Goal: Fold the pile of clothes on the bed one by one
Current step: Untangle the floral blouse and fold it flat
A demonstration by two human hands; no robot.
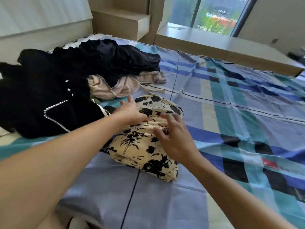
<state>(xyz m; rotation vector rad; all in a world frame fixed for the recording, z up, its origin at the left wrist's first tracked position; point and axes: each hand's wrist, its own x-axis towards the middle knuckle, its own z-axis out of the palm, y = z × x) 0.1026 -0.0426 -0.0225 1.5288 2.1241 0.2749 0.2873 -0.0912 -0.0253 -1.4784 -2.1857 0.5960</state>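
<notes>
On the bed [231, 129], I held left grip [132, 113] and right grip [175, 139] wide on the floral garment [140, 152] to flatten its fold.

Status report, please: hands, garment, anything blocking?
Both open: left grip flat on floral garment, right grip over it. Garment looks folded. Dark pile unfolded beside it; nothing blocking.

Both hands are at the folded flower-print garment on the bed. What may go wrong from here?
1. The flower-print garment looks thick and puckered under the left hand and right hand; once they lift, the fold may spring open.
2. It lies close to the unfolded black pile and the beige garment; pushed that way, it might mix with them.
</notes>
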